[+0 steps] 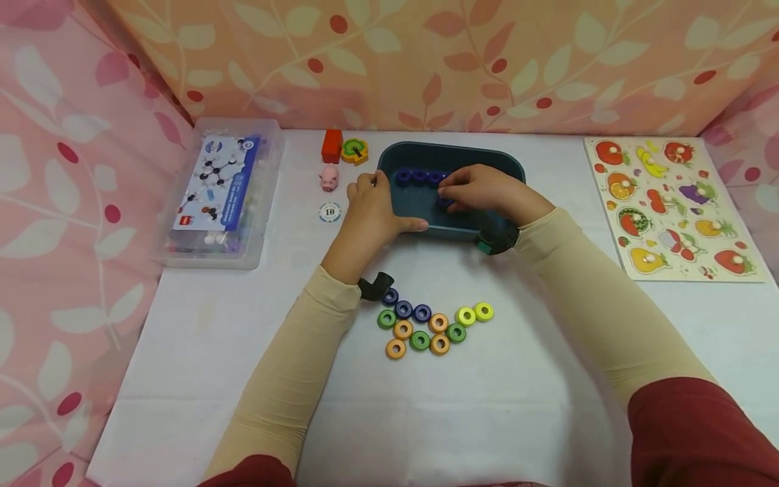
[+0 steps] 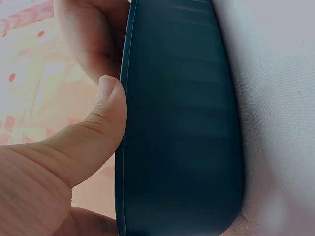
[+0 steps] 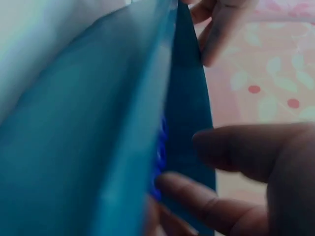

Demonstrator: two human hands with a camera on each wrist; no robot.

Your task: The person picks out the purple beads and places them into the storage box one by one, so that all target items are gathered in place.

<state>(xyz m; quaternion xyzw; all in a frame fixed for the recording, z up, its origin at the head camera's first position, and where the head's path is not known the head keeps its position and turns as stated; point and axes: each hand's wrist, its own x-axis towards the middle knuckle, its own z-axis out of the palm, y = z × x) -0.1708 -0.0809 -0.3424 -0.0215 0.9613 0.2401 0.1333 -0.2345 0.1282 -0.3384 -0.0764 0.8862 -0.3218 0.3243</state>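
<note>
A dark teal tray (image 1: 511, 162) stands at the back of the table. My left hand (image 1: 376, 210) grips its left corner, the thumb (image 2: 108, 113) lying along the near rim and the fingertips at the left rim. Inside the tray, several dark blue rings (image 1: 420, 176) form a row near the back wall. My right hand (image 1: 483, 193) reaches in over the near wall and pinches another blue ring (image 1: 446, 202) just in front of the row. Its fingers partly hide that ring. The fingers (image 3: 189, 194) also show close beside the blue rings (image 3: 161, 147) in the right wrist view.
Orange, green, yellow and blue rings (image 1: 420, 340) lie in a cluster in front. On the left are a clear plastic case (image 1: 262, 203), a red block (image 1: 331, 145), a tree piece (image 1: 355, 150), a pink pig (image 1: 329, 177) and a round "10" token (image 1: 330, 212). A fruit puzzle board (image 1: 669, 203) lies right.
</note>
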